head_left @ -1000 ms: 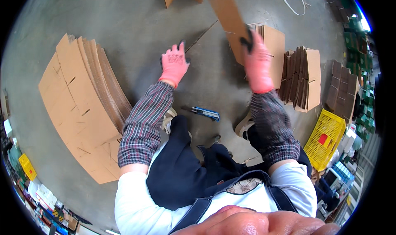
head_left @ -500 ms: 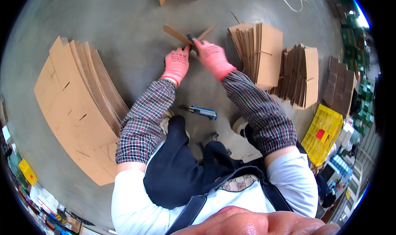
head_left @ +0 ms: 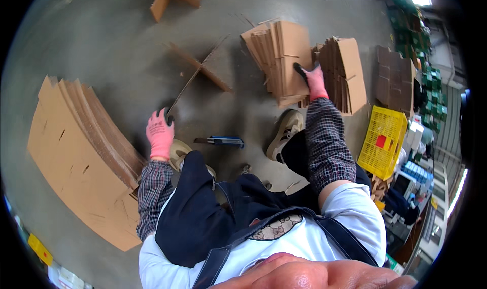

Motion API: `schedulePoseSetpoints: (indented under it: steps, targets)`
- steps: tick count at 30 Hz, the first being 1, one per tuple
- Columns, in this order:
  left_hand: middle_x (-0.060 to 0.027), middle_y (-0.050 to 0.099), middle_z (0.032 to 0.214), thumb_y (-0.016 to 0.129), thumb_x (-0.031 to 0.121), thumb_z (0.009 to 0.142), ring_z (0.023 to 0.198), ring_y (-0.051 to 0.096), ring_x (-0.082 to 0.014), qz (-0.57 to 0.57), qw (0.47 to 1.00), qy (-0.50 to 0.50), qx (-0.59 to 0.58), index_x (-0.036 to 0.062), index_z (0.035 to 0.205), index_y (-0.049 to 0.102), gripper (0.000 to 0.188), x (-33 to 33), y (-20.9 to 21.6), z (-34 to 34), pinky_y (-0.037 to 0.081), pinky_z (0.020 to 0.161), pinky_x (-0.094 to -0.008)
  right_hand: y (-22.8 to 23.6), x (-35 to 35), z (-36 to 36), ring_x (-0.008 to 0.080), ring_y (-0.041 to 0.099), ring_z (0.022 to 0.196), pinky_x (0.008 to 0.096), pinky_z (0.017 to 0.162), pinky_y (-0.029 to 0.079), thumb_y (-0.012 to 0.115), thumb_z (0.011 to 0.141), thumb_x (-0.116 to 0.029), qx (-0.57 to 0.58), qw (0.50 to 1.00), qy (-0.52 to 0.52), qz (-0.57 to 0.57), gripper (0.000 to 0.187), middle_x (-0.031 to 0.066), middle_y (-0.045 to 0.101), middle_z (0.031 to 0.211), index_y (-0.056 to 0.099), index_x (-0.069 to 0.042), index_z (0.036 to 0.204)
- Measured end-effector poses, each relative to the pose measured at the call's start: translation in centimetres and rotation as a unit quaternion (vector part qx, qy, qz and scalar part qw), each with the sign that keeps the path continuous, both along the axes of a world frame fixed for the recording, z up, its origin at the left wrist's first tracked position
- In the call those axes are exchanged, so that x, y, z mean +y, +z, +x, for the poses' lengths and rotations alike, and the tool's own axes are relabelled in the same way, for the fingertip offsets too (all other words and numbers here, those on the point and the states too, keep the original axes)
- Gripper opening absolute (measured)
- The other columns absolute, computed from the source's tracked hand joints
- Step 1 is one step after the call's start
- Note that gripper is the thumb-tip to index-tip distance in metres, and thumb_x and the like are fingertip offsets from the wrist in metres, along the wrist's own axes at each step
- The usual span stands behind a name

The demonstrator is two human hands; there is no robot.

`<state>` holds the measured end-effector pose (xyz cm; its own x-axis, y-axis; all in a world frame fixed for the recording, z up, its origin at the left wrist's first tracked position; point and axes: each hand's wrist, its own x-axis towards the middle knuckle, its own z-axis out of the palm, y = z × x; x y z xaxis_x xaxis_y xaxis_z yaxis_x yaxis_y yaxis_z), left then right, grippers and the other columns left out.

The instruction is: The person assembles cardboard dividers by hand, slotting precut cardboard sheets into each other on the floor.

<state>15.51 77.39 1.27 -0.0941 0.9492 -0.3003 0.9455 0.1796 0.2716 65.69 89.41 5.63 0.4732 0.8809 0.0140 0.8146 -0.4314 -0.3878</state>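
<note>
Now | left hand: fingers loose | right hand has moved to cardboard stack, grip unclear | nearer cardboard cross looks joined

Two hands, two cardboard crosses, one knife

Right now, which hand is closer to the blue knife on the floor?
Left. The left hand is just to the left of the blue knife; the right hand is farther away, ahead and to the right, by the cardboard stacks.
</note>
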Motion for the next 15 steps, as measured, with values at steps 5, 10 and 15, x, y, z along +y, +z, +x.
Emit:
schedulePoseSetpoints:
  steps: [5, 10, 15]
  targets:
    - [-0.0092, 0.057, 0.109, 0.063, 0.022, 0.076, 0.094, 0.058, -0.0265, 0.036, 0.999, -0.039, 0.012, 0.0195, 0.122, 0.049, 0.049, 3.2, 1.6, 0.3, 0.049, 0.079, -0.0364, 4.4, 1.0, -4.2, 0.0303, 0.059, 0.093, 0.0377, 0.086, 0.045, 0.079, 0.062, -0.044, -0.226, 0.974, 0.016, -0.016, 0.067, 0.0162, 0.059, 0.105, 0.057, -0.001, 0.109]
    - [-0.0091, 0.058, 0.106, 0.057, 0.019, 0.079, 0.087, 0.062, -0.0260, 0.019, 0.999, -0.043, 0.020, 0.0192, 0.124, 0.047, 0.046, 4.2, 0.7, 1.7, 0.050, 0.073, -0.0371, 14.5, 0.3, -18.3, 0.0298, 0.062, 0.088, 0.0345, 0.077, 0.048, 0.069, 0.077, -0.015, 0.058, 0.970, 0.220, 0.081, 0.043, 0.0165, 0.063, 0.097, 0.052, -0.003, 0.115]
    - [-0.0096, 0.059, 0.109, 0.052, 0.018, 0.081, 0.085, 0.063, -0.0263, -0.008, 0.998, -0.060, -0.002, 0.0157, 0.122, 0.047, 0.042, 5.7, 0.9, 4.5, 0.050, 0.071, -0.0354, 6.8, -4.4, -30.7, 0.0274, 0.058, 0.094, 0.0375, 0.078, 0.051, 0.061, 0.067, -0.004, -0.097, 0.882, 0.461, -0.035, 0.049, 0.0077, 0.056, 0.112, 0.057, -0.016, 0.113]
